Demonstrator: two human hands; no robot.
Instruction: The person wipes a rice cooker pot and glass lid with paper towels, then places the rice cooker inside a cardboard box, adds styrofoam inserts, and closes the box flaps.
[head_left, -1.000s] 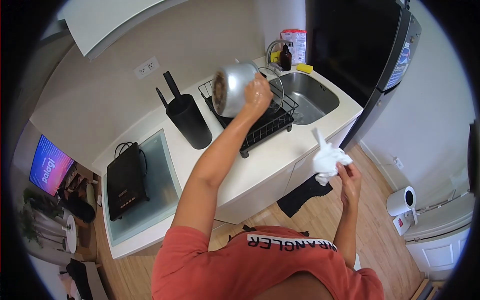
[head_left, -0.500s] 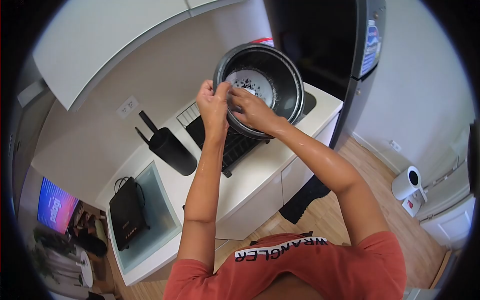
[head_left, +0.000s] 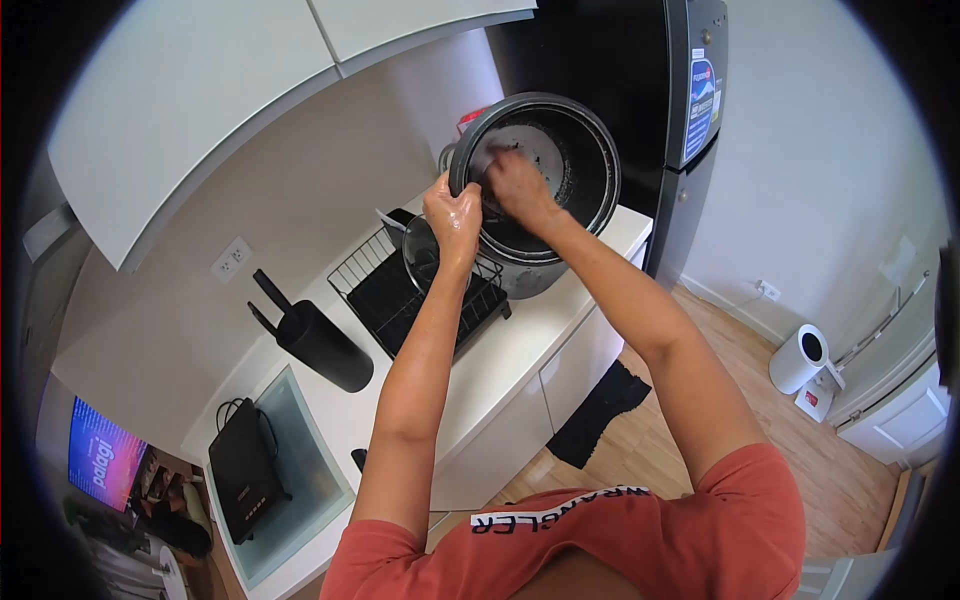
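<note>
A dark, deep cooking pot is tilted so that its opening faces me. Its worn, pale bottom shows dark specks. My left hand, wet and shiny, is closed over the near left edge of the rim. Inside the pot, my right hand is curled close to the bottom, its fingertips blurred by motion. Whatever those fingers may hold is hidden. Just left of the pot, a glass lid leans in the black dish rack, partly behind my left wrist.
A black knife holder stands on the white counter. To its left, a black appliance with a cord rests on a glass-like panel. A dark fridge rises behind the pot, cabinets hang above, and a dark mat lies on the floor.
My right hand has moved up and deeper into the pot and curled. The pot has shifted slightly right in view as the camera turned, bringing the lid and more of the rack into sight.
</note>
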